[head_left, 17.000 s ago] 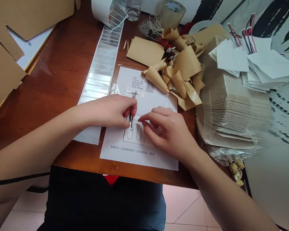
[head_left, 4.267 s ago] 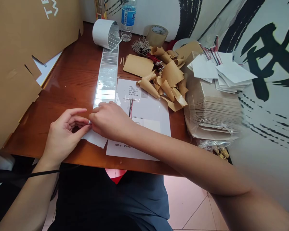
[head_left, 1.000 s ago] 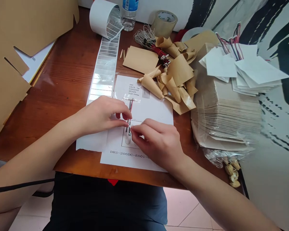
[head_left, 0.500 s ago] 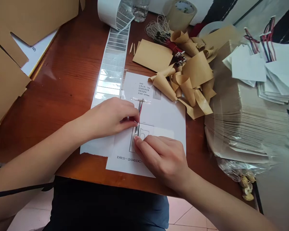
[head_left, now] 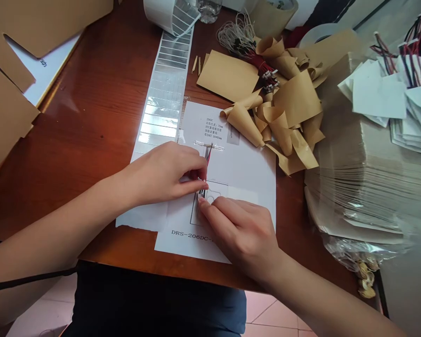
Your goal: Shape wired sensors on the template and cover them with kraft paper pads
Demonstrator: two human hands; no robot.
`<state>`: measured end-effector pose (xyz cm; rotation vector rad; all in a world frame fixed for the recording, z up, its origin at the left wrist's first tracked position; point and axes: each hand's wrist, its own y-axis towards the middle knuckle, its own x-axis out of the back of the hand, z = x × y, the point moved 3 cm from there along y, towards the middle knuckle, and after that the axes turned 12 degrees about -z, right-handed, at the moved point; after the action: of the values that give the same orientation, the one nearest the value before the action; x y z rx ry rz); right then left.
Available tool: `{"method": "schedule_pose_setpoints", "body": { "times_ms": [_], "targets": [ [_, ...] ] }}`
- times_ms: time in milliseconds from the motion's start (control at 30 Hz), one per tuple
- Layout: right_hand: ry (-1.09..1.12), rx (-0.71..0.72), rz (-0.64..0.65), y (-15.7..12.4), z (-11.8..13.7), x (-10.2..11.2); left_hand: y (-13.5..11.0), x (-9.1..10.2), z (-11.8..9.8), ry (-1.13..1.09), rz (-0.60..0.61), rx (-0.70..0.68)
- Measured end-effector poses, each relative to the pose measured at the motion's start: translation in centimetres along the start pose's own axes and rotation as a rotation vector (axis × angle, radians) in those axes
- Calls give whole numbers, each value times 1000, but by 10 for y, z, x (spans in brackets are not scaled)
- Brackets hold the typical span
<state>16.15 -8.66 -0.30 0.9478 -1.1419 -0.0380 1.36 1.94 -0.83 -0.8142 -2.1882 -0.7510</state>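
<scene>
Both hands meet over a printed paper sheet (head_left: 250, 178) that bears a line drawing and text. Between thumb and fingers, my left hand (head_left: 175, 171) pinches a thin wire harness (head_left: 209, 157) with red and black wires. The wires' upper end reaches a strip of clear tape on the sheet. Just below, my right hand (head_left: 243, 227) is closed on the harness's small white connector (head_left: 200, 196). Its thumb and forefinger press the connector over the drawing, and its other fingers are curled under.
A label strip (head_left: 161, 107) runs from its roll at the back. Brown paper pieces (head_left: 245, 119) and a bundle of wires (head_left: 263, 70) lie beyond the sheet. On the right stands a wrapped stack (head_left: 379, 187) with white pieces on top. Cardboard (head_left: 49, 23) covers the left.
The view has shifted slightly. My left thumb has slid a little down and right along the wires, nearer the connector. Both hands keep their grip.
</scene>
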Motion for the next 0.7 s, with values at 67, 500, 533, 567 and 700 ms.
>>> {"method": "schedule_pose_setpoints", "body": {
  "times_ms": [67,500,533,567,700],
  "targets": [
    [1,7,11,-1,0,-1,0,-1,0,-9,-2,7],
    [-14,-2,36,-2,0,-3,2,-5,2,-4,4,34],
    [-16,-7,35,-2,0,-3,1,-6,2,-1,3,33],
    [-17,-13,35,-3,1,-2,1,-6,2,0,2,32],
    [-2,-19,36,-3,1,-1,1,-6,2,-12,0,41]
  ]
}}
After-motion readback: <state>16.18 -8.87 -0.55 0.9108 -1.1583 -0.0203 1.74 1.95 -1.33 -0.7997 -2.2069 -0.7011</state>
